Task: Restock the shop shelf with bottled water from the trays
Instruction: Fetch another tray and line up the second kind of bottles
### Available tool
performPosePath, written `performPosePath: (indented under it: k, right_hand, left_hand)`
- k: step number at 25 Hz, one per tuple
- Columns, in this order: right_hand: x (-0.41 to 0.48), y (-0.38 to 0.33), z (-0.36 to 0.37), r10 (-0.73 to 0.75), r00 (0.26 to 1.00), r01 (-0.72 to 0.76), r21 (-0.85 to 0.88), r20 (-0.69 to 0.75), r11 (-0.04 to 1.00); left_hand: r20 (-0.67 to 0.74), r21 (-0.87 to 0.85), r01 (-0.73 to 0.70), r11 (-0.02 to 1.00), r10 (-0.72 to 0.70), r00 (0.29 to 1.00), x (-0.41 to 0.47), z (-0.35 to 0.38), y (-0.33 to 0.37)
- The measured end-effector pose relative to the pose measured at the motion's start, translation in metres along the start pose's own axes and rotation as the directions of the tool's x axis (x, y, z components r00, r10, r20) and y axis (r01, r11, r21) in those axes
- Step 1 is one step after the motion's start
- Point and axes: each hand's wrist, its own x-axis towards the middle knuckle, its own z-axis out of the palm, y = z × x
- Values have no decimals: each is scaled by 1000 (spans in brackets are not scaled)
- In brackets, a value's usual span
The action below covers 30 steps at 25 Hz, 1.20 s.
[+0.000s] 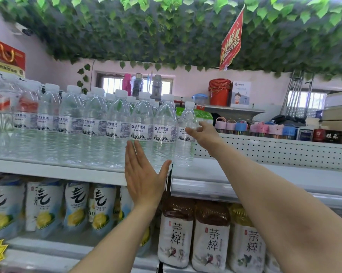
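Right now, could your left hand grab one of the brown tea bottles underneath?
Probably yes. The left hand is open and empty, just above the tea bottles, which stand out front with nothing blocking them.

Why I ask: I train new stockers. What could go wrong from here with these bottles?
1. The end bottle, held by the right hand, stands alone past the row with nothing on its right; it may tip once released.
2. The left hand lies flat against the front bottles near the shelf edge; a hard push might topple the packed rows behind.
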Motion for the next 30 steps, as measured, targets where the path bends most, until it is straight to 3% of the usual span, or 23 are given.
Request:
performPosePath:
  k: [3,6,9,14,20,26,30]
  right_hand:
    - [-27,-4,-20,-25,1000,23,-240,-9,971]
    - [-61,-12,-48,-111,990,138,-516,82,846]
    - [-92,-17,-71,-149,980,198,-621,131,758]
    - [-148,-11,-107,-164,972,236,-674,170,700]
    - [-213,25,-137,-89,976,199,-659,197,725]
    - [-281,98,-133,58,968,122,-657,246,744]
    - [-327,161,-120,192,936,55,-662,295,748]
  left_hand:
    - [112,-14,26,1000,-25,993,2,-12,5]
    - [188,17,57,998,-59,980,2,-33,19]
    - [229,7,110,994,-109,967,-1,-57,50]
    - [279,48,80,996,-90,956,-28,-92,105]
    - [387,103,87,991,-120,914,-92,-112,131]
    - [514,137,170,976,-217,830,-184,-101,113]
    - [628,210,219,953,-303,717,-256,-87,81]
